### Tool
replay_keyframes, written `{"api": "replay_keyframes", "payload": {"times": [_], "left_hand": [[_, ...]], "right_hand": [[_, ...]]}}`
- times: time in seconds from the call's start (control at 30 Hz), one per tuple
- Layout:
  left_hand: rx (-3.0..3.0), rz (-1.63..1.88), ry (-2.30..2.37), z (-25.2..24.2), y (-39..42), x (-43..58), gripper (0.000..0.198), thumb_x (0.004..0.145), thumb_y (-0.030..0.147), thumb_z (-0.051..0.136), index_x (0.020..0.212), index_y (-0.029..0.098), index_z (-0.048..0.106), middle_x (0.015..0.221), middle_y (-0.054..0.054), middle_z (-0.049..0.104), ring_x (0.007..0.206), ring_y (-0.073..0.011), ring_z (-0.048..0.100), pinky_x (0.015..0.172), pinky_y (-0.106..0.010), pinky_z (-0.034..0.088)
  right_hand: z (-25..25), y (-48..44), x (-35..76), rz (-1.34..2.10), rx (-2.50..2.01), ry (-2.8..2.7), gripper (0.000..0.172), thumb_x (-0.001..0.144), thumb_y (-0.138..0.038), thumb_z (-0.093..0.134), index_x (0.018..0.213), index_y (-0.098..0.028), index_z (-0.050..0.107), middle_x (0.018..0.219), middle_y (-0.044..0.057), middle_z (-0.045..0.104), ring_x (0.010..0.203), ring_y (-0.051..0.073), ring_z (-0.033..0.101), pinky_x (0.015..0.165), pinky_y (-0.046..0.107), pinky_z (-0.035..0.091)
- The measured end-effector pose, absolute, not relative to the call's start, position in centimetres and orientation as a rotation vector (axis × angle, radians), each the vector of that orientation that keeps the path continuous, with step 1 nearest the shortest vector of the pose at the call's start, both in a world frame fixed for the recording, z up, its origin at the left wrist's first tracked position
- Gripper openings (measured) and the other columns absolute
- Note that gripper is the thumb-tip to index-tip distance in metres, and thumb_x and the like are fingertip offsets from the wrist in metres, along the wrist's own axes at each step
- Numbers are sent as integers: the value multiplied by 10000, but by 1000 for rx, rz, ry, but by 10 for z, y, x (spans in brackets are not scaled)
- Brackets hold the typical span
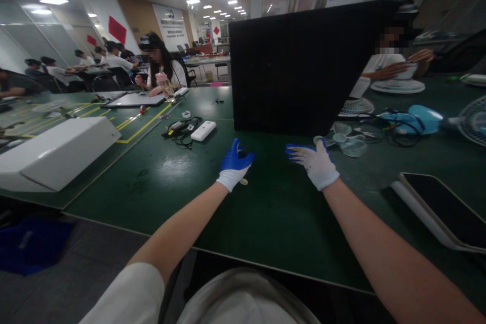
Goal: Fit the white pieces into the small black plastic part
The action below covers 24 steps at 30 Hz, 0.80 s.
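Observation:
Both my hands wear white gloves with blue on the fingers and palms. My left hand (235, 164) is over the green table (261, 207), in front of the black panel, with its fingers curled. A dark patch shows between its thumb and fingers, and a small pale rounded end sticks out below the wrist; what it holds, if anything, I cannot make out. My right hand (315, 162) is open, thumb up and fingers stretched to the left, with nothing in it. Just beyond it lies a clear fan blade (347, 142), nearest to the thumb.
A tall black panel (296, 71) stands ahead. To the left are a white box (56, 152), a white power bank (204, 130) and black cables (184, 129). To the right lie a blue fan part (423, 119), white fan grilles (398, 86) and a phone (444, 207). Co-workers sit beyond.

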<state>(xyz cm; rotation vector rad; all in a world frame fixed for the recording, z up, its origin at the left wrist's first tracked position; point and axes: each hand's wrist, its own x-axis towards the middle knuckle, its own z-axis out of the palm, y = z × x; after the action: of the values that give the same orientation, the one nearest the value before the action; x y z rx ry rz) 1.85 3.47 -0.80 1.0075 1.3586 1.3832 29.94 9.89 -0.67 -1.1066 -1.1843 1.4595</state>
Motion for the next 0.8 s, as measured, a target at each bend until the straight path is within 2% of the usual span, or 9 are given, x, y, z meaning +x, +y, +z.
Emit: {"api": "replay_keyframes", "payload": {"times": [0.1,0.2,0.3,0.4,0.5,0.6,0.73,0.8], "left_hand": [[1252,1355,1412,-8,41,63,852,758,398,812,1508,302,420,1498,-174,524,1360,-341,544,1098,-552,461],[1441,1287,1489,-9,48,100,843,800,379,775,1543,283,388,1437,-177,583,1347,-349,554,1151,-556,391],[1557,1220,1540,-11,52,120,832,838,372,736,1568,269,349,1423,-178,596,1329,-361,566,1144,-528,395],[1573,1207,1558,-14,53,120,837,861,375,712,1585,252,308,1407,-178,608,1300,-353,589,1123,-516,417],[1432,1265,1510,-17,56,107,816,889,359,684,1589,236,283,1373,-175,633,1245,-298,636,1088,-465,462],[1278,1330,1491,-16,60,91,745,908,329,659,1567,247,322,1329,-150,664,1212,-262,658,1071,-434,484],[1113,1477,1532,-13,56,65,636,912,349,655,1500,257,429,1357,-123,649,1257,-263,629,1107,-440,469],[1042,1531,1479,-14,48,50,585,926,366,636,1472,243,467,1412,-124,613,1321,-264,585,1132,-439,459]], "right_hand": [[-12,97,292,1324,-1170,-1191,882,913,-814,147,1049,-213,779,1209,116,752,1177,288,670,1043,454,508],[-20,86,279,1081,-1179,-1221,742,914,-798,286,1093,-261,767,1209,75,755,1200,272,659,1053,441,506],[-20,68,267,886,-1221,-1288,700,922,-780,302,1117,-284,755,1180,68,759,1181,282,671,1023,458,527],[-6,46,257,635,-1397,-1411,713,957,-739,255,1135,-260,753,1220,97,738,1211,310,651,1072,511,474],[13,24,247,368,-1359,-1819,609,950,-692,407,1174,-232,739,1274,118,713,1254,328,618,1117,503,420],[23,10,235,218,-1386,-2197,571,891,-700,534,1178,-249,735,1250,110,728,1183,349,649,1055,542,447],[22,7,226,77,-1512,-2363,640,888,-744,481,1181,-242,751,1324,117,696,1233,389,614,1058,609,411],[20,10,227,111,-1533,-2382,640,912,-733,440,1156,-239,767,1319,106,702,1246,381,612,1068,600,411]]}}
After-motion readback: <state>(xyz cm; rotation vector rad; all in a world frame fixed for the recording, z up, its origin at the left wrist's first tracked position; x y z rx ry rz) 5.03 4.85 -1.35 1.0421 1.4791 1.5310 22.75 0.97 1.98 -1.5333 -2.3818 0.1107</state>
